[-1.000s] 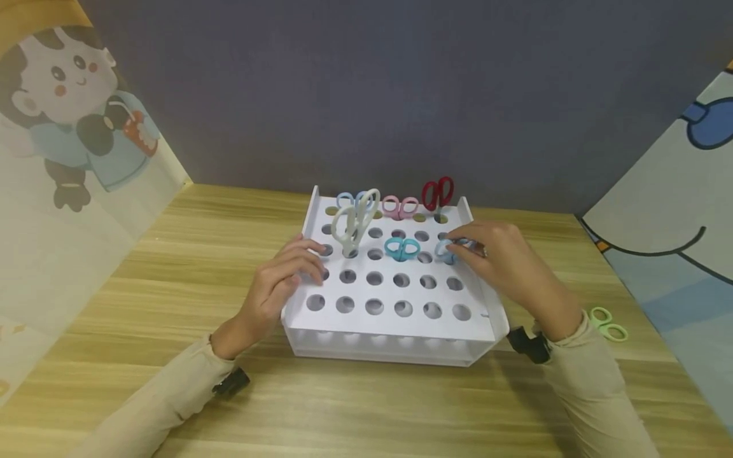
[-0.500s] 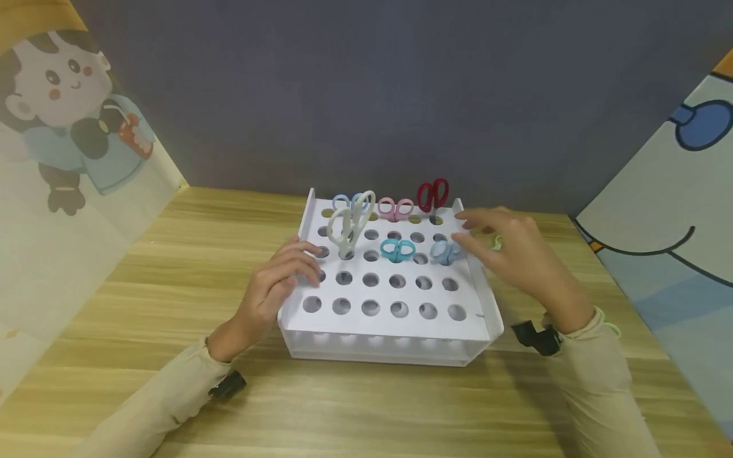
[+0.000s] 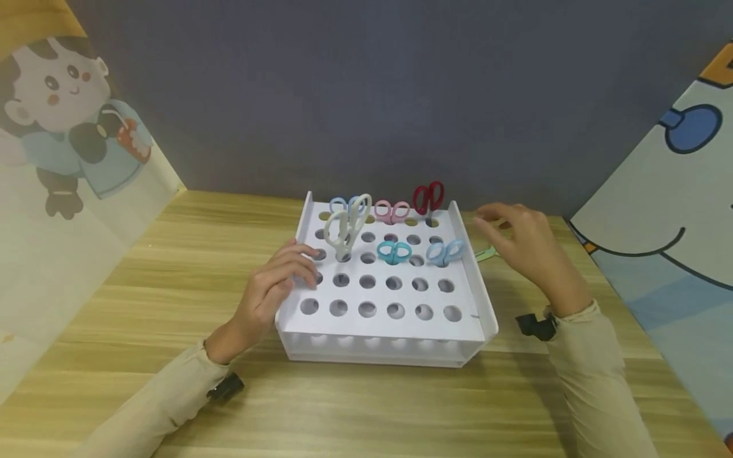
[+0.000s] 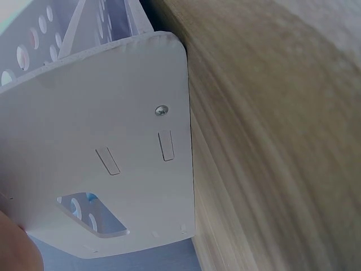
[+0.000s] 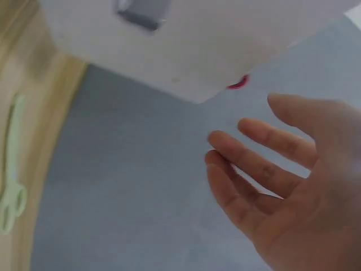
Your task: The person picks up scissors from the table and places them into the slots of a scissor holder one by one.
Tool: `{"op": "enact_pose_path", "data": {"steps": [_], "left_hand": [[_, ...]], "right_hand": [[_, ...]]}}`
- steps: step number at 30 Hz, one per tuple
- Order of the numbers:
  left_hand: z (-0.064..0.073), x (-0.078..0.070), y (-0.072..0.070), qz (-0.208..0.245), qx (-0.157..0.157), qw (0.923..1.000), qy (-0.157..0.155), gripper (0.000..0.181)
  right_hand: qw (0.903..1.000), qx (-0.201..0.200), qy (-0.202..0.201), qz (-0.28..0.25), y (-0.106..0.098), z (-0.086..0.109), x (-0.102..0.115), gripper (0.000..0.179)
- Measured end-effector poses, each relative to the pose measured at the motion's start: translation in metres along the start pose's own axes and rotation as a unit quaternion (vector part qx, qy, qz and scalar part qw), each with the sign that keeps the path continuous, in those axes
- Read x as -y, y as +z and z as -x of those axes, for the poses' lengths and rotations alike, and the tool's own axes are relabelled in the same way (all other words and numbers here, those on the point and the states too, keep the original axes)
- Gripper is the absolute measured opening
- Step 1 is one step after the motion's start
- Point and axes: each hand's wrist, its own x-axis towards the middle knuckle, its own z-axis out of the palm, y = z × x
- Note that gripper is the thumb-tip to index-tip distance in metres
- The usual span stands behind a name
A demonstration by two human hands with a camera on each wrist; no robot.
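A white rack (image 3: 378,324) with rows of round holes stands on the table. My left hand (image 3: 275,286) rests on its left edge, fingers over the rim. My right hand (image 3: 521,245) hovers just right of the rack, fingers apart and holding nothing, as the right wrist view shows. Nearest to it inside the rack are light blue scissors (image 3: 445,253), standing handles up. Teal scissors (image 3: 394,252), large white scissors (image 3: 346,229), pink scissors (image 3: 392,211), red scissors (image 3: 428,197) and more light blue scissors (image 3: 339,205) also stand in holes. Light green scissors (image 5: 12,186) lie beyond the rack's right side, partly behind my right hand in the head view.
The wood-grain table (image 3: 366,413) ends at a dark grey wall (image 3: 366,95) behind the rack. Cartoon-printed panels (image 3: 97,140) flank it left and right. The rack's side wall (image 4: 113,113) has a handle cutout and a screw.
My right hand has let go of the light blue scissors, leaving them in their hole, and moved right, off the rack. My left hand stays on the rack's edge.
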Motion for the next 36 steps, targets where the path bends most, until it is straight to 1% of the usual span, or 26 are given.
{"op": "enact_pose_path", "data": {"steps": [3,8,12,15,18,20,22,23,25,27,28,30,31,33,34,36], "left_hand": [[0.001,0.000,-0.001,0.001,-0.002,1.0000,0.002,0.033],[0.002,0.001,0.000,0.001,-0.001,1.0000,0.002,0.032],[0.002,0.002,0.000,0.000,0.004,1.0000,-0.001,0.031],[0.002,0.001,-0.001,0.001,0.003,1.0000,0.000,0.031],[0.002,0.001,-0.001,0.001,0.003,1.0000,0.002,0.031],[0.001,0.002,-0.001,0.001,0.003,1.0000,0.003,0.031],[0.000,0.002,-0.001,0.001,0.006,1.0000,0.002,0.030],[0.000,0.003,0.000,0.002,0.007,1.0000,0.002,0.030],[-0.001,0.003,0.000,0.002,0.007,1.0000,-0.001,0.030],[-0.001,0.004,0.001,0.001,0.008,1.0000,-0.004,0.030],[-0.001,0.004,0.001,0.000,0.008,1.0000,-0.005,0.030],[-0.001,0.004,0.001,-0.002,0.008,0.9999,-0.007,0.030],[-0.001,0.004,0.000,-0.003,0.007,0.9999,-0.008,0.030],[0.000,0.003,0.000,-0.005,0.006,0.9999,-0.007,0.030],[0.001,0.003,0.000,-0.005,0.006,1.0000,-0.006,0.030],[0.002,0.002,-0.001,-0.007,0.005,1.0000,-0.004,0.030]], "right_hand": [[0.9999,0.009,0.009,0.000,0.005,-0.001,-0.010,0.025],[0.9998,0.007,0.018,-0.001,0.013,-0.002,-0.031,0.025],[0.9985,0.015,0.052,-0.007,0.018,-0.001,-0.046,0.029],[0.9967,0.033,0.073,-0.007,0.024,0.000,-0.058,0.033],[0.9956,0.055,0.075,-0.003,0.036,0.001,-0.074,0.036],[0.9946,0.074,0.072,0.009,0.047,0.003,-0.087,0.039],[0.9918,0.095,0.081,0.025,0.055,0.006,-0.097,0.043],[0.9888,0.111,0.092,0.039,0.057,0.009,-0.101,0.045],[0.9779,0.152,0.132,0.056,0.059,0.014,-0.109,0.051],[0.9619,0.199,0.176,0.065,0.059,0.018,-0.113,0.055],[0.9530,0.224,0.191,0.072,0.058,0.020,-0.114,0.057],[0.9346,0.270,0.222,0.067,0.057,0.022,-0.117,0.059],[0.9285,0.286,0.228,0.063,0.056,0.023,-0.117,0.059],[0.9219,0.307,0.227,0.066,0.056,0.025,-0.118,0.057],[0.9204,0.312,0.225,0.070,0.055,0.025,-0.118,0.056],[0.9237,0.303,0.224,0.071,0.053,0.026,-0.117,0.056]]}}
